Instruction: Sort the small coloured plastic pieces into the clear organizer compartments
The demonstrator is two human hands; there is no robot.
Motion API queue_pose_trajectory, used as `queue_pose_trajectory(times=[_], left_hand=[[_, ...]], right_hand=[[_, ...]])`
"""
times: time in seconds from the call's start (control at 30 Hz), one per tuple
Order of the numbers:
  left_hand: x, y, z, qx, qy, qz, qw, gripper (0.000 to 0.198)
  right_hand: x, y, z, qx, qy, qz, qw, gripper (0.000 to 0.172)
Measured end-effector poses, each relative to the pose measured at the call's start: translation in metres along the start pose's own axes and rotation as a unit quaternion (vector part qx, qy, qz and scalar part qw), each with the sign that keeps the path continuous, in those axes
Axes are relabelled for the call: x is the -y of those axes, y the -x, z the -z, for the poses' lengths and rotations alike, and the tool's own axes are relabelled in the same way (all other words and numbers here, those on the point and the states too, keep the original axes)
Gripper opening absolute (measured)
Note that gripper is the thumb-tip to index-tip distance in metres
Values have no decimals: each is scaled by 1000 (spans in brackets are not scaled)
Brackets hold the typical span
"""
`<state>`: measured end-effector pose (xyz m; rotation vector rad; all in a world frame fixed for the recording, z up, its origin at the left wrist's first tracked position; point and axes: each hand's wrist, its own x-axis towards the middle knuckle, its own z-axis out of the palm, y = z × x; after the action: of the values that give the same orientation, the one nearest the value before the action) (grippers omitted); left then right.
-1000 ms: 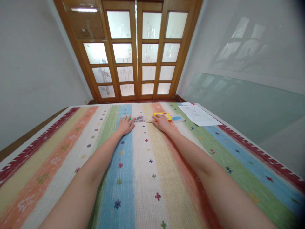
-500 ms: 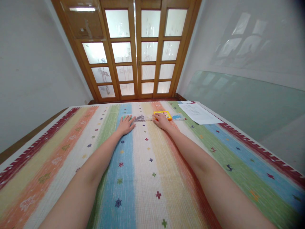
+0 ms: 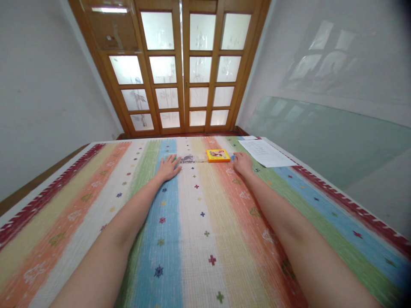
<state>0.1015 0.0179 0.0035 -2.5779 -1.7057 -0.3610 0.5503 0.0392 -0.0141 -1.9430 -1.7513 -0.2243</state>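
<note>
A long clear flat strip with dark and blue printed parts lies crosswise on the striped tablecloth; its exact kind I cannot make out. My left hand rests flat with fingers spread over the strip's left end, hiding part of it. On the strip's right half sits a flat yellow box with red markings and a picture on top. Just right of that box, my right hand has its fingers closed at the strip's blue right end, covering most of it.
White printed sheets lie at the far right of the tablecloth. Beyond the table's far edge stand wooden doors with frosted panes. A glass panel leans against the right wall.
My right hand has let go of the yellow box and moved right to the strip's blue end. The box stays on the strip, now uncovered. My left hand has kept its place.
</note>
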Motion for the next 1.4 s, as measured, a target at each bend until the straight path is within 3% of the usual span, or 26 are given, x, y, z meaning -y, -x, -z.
queue_pose_trajectory(times=[0.13, 0.37, 0.77, 1.2, 1.4], left_hand=[[-1, 0, 1, 4, -2, 1, 1000, 61], [-3, 0, -1, 7, 1, 8, 1000, 62], [-3, -3, -1, -19, -10, 46, 999, 62], [-2, -4, -1, -1, -2, 15, 1000, 63], [-4, 3, 9, -75, -1, 25, 997, 63]], right_hand=[[-8, -3, -9, 1, -5, 30, 1000, 49], [-4, -11, -17, 3, 10, 24, 1000, 50], [13, -6, -15, 15, 26, 25, 999, 59], [16, -5, -13, 54, 36, 48, 997, 61], [32, 1, 2, 37, 47, 70, 996, 59]])
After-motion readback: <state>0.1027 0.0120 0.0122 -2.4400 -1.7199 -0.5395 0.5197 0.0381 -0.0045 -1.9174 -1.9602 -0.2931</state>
